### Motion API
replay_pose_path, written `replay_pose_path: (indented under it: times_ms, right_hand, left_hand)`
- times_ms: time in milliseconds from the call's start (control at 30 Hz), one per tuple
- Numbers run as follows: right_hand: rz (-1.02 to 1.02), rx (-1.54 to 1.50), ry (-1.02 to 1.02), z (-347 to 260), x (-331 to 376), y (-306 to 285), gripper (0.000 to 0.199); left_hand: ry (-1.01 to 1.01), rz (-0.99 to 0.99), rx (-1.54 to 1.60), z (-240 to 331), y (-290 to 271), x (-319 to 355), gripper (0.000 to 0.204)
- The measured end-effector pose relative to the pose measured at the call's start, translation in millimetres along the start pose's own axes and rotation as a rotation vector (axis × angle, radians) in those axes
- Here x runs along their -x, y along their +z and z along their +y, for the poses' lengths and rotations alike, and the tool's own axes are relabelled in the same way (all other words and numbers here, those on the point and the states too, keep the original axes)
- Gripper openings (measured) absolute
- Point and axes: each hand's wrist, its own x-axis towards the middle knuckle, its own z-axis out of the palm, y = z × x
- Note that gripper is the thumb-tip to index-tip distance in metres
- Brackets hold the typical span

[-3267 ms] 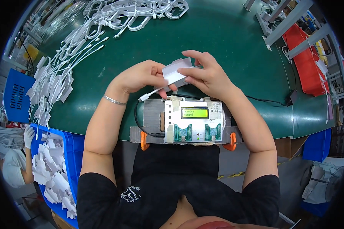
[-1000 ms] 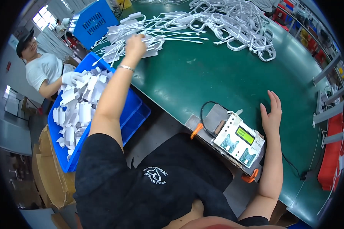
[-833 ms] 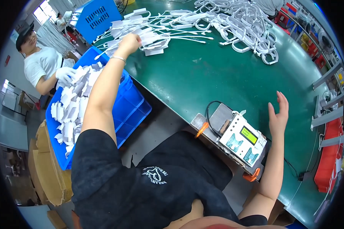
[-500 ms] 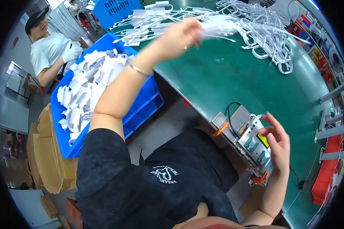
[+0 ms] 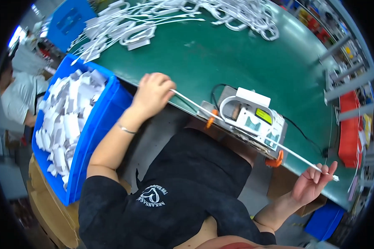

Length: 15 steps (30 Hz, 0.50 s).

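Currently the left hand (image 5: 154, 94), curled nearly closed, grips one run of the cable (image 5: 296, 155); the right hand (image 5: 313, 182), loosely curled, holds it just short of a plug (image 5: 335, 178). Between the hands, its loop, with a paper sleeve (image 5: 252, 98), passes over the tester (image 5: 264, 116). It looks light and bendy, the sleeve easily creased; the ends seem the best hold.

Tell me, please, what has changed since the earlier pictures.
The left hand has drawn back from the cable pile toward the table's near edge, grasping a white cable. The right hand has moved right from the display box and taken the cable near its end. The display box and blue bin stay in place.
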Motion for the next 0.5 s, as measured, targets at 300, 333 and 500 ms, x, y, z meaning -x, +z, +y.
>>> replay_pose_path:
  times_ms: [300,333,500]
  right_hand:
    - [0.064,0.652,0.526,25.5,42.8,6.5,0.028]
    - [0.122,0.713,0.723,42.7,39.7,18.9,0.025]
    - [0.255,0.468,0.703,88.6,43.6,-1.3,0.032]
  left_hand:
    - [-0.348,-0.431,1.131,12.2,-60.6,-23.4,0.014]
    - [-0.305,-0.455,1.256,16.3,-60.0,-20.9,0.02]
    - [-0.29,-0.44,1.717,77.7,-25.2,-30.4,0.028]
